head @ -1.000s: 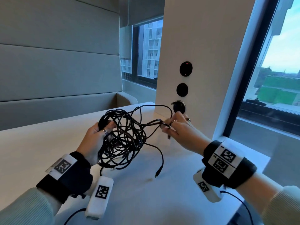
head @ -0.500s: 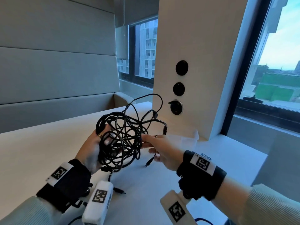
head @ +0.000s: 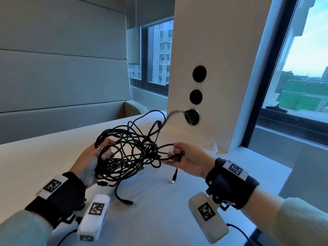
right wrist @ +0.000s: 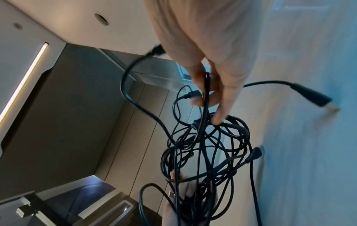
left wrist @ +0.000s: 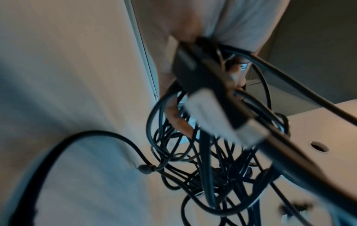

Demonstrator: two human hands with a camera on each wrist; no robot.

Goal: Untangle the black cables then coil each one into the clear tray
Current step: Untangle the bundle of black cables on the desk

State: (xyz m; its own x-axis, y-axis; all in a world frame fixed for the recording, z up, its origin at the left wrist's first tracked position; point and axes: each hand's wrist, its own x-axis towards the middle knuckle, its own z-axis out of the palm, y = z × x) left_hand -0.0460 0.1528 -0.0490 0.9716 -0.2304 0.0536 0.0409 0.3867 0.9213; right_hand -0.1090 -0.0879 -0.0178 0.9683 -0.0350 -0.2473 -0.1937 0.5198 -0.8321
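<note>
A tangle of black cables (head: 131, 153) hangs just above the white table (head: 159, 219), held between both hands. My left hand (head: 104, 150) grips the left side of the bundle, fingers curled through the loops. My right hand (head: 174, 153) pinches a few strands on the right side, as the right wrist view shows at the fingers (right wrist: 201, 97). One plug end (head: 174, 178) dangles under the right hand; another plug end (head: 130, 203) lies on the table. A blurred cable end (head: 173, 115) swings near the lowest socket. The clear tray (head: 214, 147) shows partly behind the right hand.
A white pillar (head: 213, 50) with three round black sockets (head: 195, 96) stands right behind the tangle. Windows lie to its left and right. A grey padded bench wall (head: 62, 77) runs along the far left edge of the table.
My right hand left the lowest socket, reached into the tangle and now pulls strands out to the right. The bundle has spread wider, and a loose end whips near the socket.
</note>
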